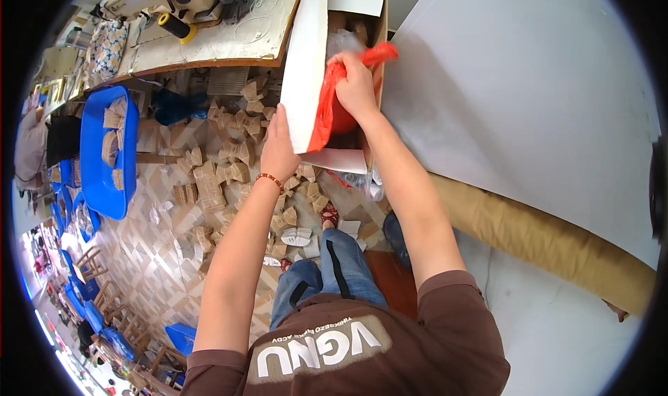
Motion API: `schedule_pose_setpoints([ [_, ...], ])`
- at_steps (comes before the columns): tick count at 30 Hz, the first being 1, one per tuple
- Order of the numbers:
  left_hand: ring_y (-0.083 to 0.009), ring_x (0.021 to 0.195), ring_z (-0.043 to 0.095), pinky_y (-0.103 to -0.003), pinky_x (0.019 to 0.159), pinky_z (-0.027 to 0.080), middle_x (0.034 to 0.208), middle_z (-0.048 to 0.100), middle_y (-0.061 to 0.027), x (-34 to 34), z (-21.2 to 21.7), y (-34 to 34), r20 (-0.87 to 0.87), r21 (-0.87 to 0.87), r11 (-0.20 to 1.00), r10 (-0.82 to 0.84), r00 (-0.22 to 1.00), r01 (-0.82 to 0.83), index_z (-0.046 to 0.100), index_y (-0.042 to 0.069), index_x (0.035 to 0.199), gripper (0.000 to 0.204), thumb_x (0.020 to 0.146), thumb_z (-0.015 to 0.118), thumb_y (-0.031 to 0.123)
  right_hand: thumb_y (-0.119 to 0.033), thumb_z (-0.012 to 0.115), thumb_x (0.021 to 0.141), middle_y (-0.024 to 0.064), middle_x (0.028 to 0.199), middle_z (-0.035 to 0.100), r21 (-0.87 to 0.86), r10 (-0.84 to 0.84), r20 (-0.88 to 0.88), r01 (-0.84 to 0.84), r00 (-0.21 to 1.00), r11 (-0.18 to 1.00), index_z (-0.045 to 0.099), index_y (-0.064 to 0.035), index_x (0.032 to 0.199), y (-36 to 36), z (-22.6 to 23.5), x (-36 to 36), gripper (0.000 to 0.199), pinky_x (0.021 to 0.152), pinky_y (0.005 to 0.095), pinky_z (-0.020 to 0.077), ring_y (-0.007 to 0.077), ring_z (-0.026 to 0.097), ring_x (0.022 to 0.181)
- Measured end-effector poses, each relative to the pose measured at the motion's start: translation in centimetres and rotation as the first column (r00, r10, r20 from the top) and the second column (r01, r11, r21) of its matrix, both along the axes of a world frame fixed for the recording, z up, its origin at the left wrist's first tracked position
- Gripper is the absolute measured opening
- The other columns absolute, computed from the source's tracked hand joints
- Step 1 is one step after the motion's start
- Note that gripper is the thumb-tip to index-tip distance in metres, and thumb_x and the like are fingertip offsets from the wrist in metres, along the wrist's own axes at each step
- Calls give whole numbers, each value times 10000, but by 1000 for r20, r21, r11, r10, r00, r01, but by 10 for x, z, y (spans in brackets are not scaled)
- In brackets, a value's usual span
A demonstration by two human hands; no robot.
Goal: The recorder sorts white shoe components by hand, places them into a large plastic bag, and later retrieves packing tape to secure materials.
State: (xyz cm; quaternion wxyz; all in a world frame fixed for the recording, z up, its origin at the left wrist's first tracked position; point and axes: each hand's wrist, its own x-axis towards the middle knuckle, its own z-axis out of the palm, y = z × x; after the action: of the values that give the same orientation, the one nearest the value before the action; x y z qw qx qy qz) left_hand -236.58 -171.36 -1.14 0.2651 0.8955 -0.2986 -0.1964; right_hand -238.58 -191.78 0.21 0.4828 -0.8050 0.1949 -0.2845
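Observation:
A white-lined cardboard box (pixel 304 69) stands ahead of me with its flaps spread. My right hand (pixel 356 83) is closed over its opening, gripping a red plastic bag (pixel 325 114). One end of the bag sticks out past my fingers to the right, and its other side hangs along the box's inner left edge. More red plastic and a clear, crumpled bag (pixel 344 43) show inside; whatever lies under them is hidden. At the near left corner, my left hand (pixel 280 149) holds the long white flap, its fingers along the outer side and its thumb out of sight.
Left of the box is a sewing table (pixel 209 48) with a machine and a dark thread cone (pixel 177 27). Brown bundled pieces (pixel 209 184) litter the tiled floor. A blue tub (pixel 104 198) holds more. A pale board (pixel 515 83) and a tan roll (pixel 536 239) are at right.

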Motion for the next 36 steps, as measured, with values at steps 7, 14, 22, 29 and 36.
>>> schedule_pose_setpoints([
  [7, -381, 968, 564, -397, 800, 456, 1056, 586, -221, 11, -19, 35, 14, -290, 936, 212, 977, -199, 424, 92, 1290, 436, 857, 465, 106, -44, 543, 737, 161, 894, 578, -191, 139, -8, -138, 990, 972, 573, -29, 859, -12, 19, 23, 127, 760, 379, 448, 340, 559, 866],
  [14, -342, 923, 596, -343, 761, 466, 994, 616, -198, 25, -44, 69, -120, -379, 905, 158, 980, -192, 523, 44, 1157, 327, 844, 534, 138, -164, 603, 744, 147, 778, 611, 27, 536, -437, -585, 722, 810, 580, -30, 845, 4, 37, -53, 170, 665, 370, 463, 290, 602, 747],
  [22, -357, 898, 596, -396, 765, 467, 953, 624, -195, 10, -26, 54, -127, -233, 940, 224, 966, -249, 563, 60, 1085, 303, 802, 554, 168, -198, 683, 721, 98, 865, 621, 495, 528, -543, -259, 653, 829, 561, -56, 993, 66, 13, -165, 331, 655, 383, 460, 237, 612, 774],
  [29, -407, 817, 573, -468, 720, 458, 853, 596, -252, 2, -30, 61, -57, 57, 998, 40, 998, -36, 563, -15, 865, 149, 796, 499, 102, -188, 720, 704, 169, 1048, 568, 175, -147, -349, 219, 926, 960, 462, 16, 1152, 36, -76, -124, 555, 808, 364, 448, 269, 567, 955],
  [36, -411, 824, 568, -428, 699, 468, 849, 600, -240, -37, -26, 114, -129, -47, 994, 89, 988, -96, 591, 11, 932, 196, 805, 527, 147, -21, 595, 703, 155, 987, 575, -304, -464, -81, 421, 882, 855, 493, -1, 1126, 53, -16, -117, 436, 857, 388, 423, 345, 534, 949],
])
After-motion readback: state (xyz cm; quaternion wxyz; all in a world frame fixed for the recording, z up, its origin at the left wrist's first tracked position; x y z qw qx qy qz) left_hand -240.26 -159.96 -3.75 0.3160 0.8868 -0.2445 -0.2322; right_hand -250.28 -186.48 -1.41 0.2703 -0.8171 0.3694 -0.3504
